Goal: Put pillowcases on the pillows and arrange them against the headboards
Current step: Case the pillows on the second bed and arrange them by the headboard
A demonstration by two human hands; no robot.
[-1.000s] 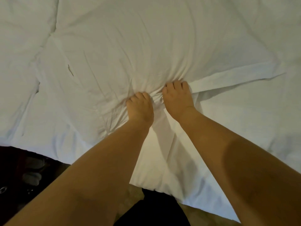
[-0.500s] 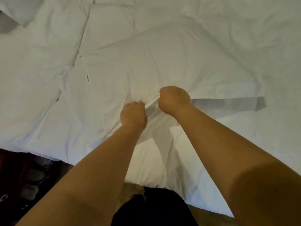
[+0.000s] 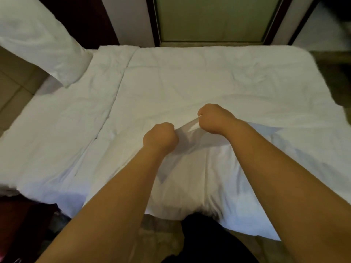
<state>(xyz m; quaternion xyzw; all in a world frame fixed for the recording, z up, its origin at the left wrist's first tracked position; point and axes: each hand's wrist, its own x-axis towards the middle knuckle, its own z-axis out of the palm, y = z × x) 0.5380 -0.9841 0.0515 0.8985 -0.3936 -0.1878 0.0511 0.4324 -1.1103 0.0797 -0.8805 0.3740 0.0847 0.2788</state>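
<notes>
Pillowcase [image 3: 191, 168] lies on bed [image 3: 209, 73], near edge: white, creased, probably filled, though white-on-white blurs outline. Left hand [image 3: 160, 138] and right hand [image 3: 215, 118] fisted, pinching raised hem [image 3: 190, 127] between them. Other pillow [image 3: 43, 48] far left.

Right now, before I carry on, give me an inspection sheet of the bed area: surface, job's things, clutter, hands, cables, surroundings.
Surface: white duvet covers the bed, wrinkled.
Job's things: pillowcase edge is raised off the duvet and pulled taut between both hands; whether a pillow is inside cannot be told. One white pillow lies at the far left corner.
Clutter: dark blurred items low at the near left, unidentifiable.
Hands: left hand and right hand both grip the pillowcase edge, fingers curled.
Cables: nothing seen.
Surroundings: glazed door beyond the far side; tan panelled surface on the left.
</notes>
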